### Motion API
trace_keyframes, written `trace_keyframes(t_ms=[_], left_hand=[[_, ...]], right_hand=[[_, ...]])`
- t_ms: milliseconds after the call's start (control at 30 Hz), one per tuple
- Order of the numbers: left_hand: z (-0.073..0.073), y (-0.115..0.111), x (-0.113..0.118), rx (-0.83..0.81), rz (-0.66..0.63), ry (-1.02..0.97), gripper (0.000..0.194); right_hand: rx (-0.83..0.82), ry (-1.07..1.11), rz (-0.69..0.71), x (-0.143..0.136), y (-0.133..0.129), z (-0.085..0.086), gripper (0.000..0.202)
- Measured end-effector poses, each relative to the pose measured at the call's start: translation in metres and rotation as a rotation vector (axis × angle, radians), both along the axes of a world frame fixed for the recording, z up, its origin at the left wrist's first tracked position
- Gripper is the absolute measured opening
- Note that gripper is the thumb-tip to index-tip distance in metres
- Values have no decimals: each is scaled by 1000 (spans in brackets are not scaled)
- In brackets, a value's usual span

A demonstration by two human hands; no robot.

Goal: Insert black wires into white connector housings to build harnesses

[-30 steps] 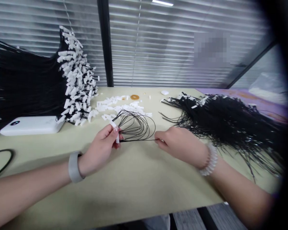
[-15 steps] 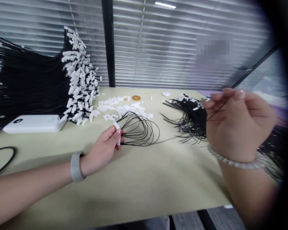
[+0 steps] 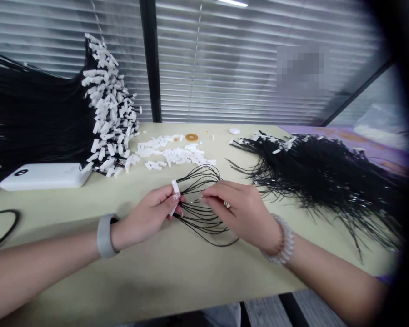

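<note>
Between the thumb and fingers of my left hand [image 3: 157, 206] is a white connector [image 3: 175, 186], from which thin black wires [image 3: 204, 222] fan out in loops to the right. My right hand [image 3: 240, 209] is among these loops, its thumb and fingertips pinched close to the connector. A wire end appears to be in that pinch, but it is too small to make out fully. To the right lies a large heap of black wires [image 3: 320, 168] with some white ends.
At the left stands a tall stack of black wires [image 3: 44, 118] with white connectors, behind a white power bank [image 3: 44, 175]. Loose white connectors [image 3: 184, 156] and a tape ring [image 3: 192, 137] lie beyond my hands. A black cable [image 3: 15, 222] curves at the left edge.
My right hand has come from the heap on the right to the wire loops by my left hand. The left hand with the connector has shifted slightly right and down.
</note>
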State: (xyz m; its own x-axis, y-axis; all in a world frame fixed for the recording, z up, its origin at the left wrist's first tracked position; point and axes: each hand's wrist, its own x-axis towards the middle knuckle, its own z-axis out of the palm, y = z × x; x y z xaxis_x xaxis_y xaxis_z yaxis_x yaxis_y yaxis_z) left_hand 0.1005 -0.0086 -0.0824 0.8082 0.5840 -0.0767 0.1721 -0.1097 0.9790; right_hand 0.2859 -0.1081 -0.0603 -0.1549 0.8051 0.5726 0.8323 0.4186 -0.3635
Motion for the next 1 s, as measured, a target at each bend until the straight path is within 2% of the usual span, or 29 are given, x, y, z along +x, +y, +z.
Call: trace_keyframes(t_ms=[167,267,700,1000], left_hand=[[-2,2,0,-17,-77,13,28],[-3,2,-1,-7,-102,3,28],[-2,0,0,9,-115,36,29],[0,0,0,38,-119,50,28]], right_hand=[[-6,-2,-56,-4,4,-6,9],[-36,-36,-84,-7,4,-9,15],[-136,-91,-68,-7,7,-14,18],[-125,-123,-63,-8,6,-14,18]])
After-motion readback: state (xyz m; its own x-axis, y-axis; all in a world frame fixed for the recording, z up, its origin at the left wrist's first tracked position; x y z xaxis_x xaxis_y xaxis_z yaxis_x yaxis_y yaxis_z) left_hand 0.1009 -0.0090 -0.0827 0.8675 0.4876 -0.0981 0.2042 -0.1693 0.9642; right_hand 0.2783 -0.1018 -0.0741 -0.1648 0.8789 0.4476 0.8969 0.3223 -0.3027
